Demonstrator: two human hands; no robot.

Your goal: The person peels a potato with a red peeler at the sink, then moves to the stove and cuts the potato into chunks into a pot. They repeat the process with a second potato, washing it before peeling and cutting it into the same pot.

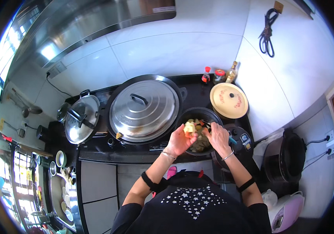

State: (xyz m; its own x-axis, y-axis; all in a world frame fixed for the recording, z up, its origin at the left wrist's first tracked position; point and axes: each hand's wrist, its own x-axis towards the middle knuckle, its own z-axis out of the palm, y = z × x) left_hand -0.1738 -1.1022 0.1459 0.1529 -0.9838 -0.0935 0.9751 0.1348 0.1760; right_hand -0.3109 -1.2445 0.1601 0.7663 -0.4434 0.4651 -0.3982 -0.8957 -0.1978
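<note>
My left hand point(179, 141) holds a pale yellow, peeled piece of fruit or vegetable point(189, 127) over the near left side of a black pot point(197, 111). Chopped pieces point(201, 140) in pale, orange and dark tones lie inside the pot. Just right of the held piece, my right hand point(219, 139) is curled above the pot's right side. From under its outer edge pokes the teal handle point(232, 140) of a small tool, apparently a knife; the fingers hide most of it.
A lidded wok point(145, 114) and a smaller lidded pan point(82, 120) stand to the left. A cream enamel pot point(228, 101) is behind, near several bottles and jars. A black lidded appliance point(238, 137) sits close on the right. A yellowish scrap point(119, 135) rests on the wok's rim.
</note>
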